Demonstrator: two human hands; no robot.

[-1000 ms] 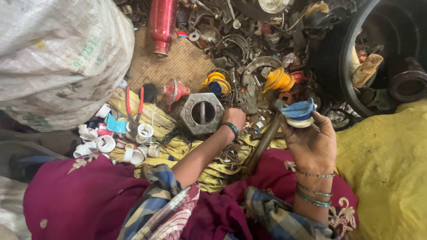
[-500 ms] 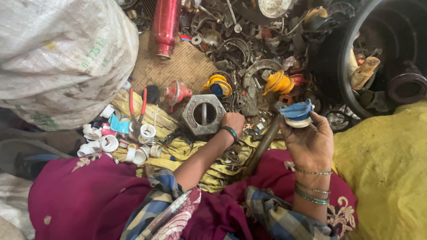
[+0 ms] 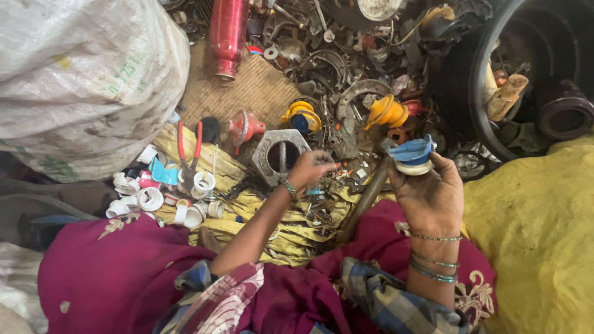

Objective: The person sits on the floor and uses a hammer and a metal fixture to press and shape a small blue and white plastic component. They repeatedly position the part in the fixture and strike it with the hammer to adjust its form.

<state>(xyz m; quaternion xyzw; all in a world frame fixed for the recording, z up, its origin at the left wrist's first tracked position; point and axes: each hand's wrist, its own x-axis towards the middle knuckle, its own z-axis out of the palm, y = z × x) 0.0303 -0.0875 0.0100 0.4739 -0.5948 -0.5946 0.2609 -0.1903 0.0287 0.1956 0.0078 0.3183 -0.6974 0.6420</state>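
Garment: a magenta cloth covers the lap and legs across the near part of the scene, plain at the near left, with small pale embroidered motifs. A cream floral embroidery sits at the near right edge, below the right forearm.

Over-layer: a plaid cloth in blue, grey and tan wraps the lower part of both arms. Near the left elbow a patterned panel in pink and white shows.

Left hand (image 3: 308, 171): one green beaded bangle at the wrist. Forearm bare above it.

Right hand (image 3: 427, 192): one thin beaded bangle at the wrist and further green-and-metal bangles lower on the forearm, set slightly apart. No rings can be made out on either hand.
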